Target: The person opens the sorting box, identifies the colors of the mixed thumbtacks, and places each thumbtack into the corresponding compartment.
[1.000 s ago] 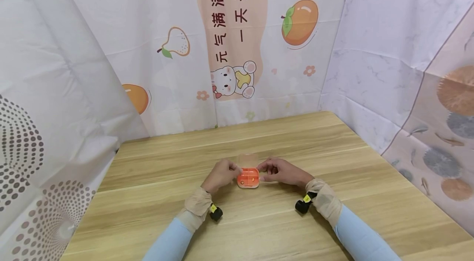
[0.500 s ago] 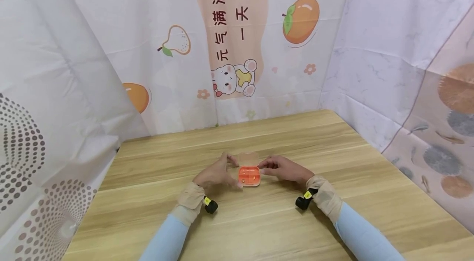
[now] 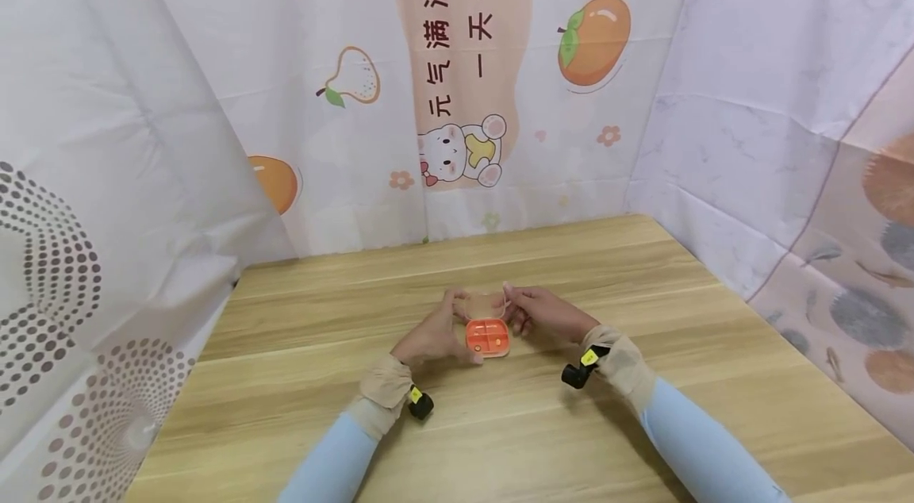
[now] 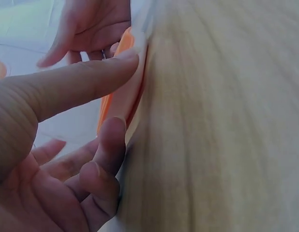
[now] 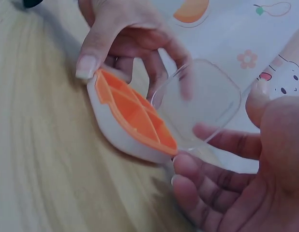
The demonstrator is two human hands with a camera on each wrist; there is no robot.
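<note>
A small pill box (image 3: 488, 338) with a white base and divided orange compartments sits on the table. Its clear lid (image 5: 200, 104) stands raised at the far side. My left hand (image 3: 432, 335) spans the box's left side, the thumb against the near corner and the fingers curled behind, partly seen through the lid. At the other side, my right hand (image 3: 546, 311) has its thumb at the lid's edge and its index finger behind the clear plastic. The lower fingers of that hand are curled by the hinge-side corner. Two small spots show on the orange in the head view.
The wood-grain table (image 3: 314, 431) reaches back to a printed curtain (image 3: 343, 130). More curtain hangs along the left and right sides. A black wrist camera (image 3: 421, 405) is strapped to the left wrist, and another camera (image 3: 577, 374) to the right wrist.
My left thumb has shifted to the near corner and the fingers moved round behind. My right hand has gone from the box's side up to the lid, which now stands more raised.
</note>
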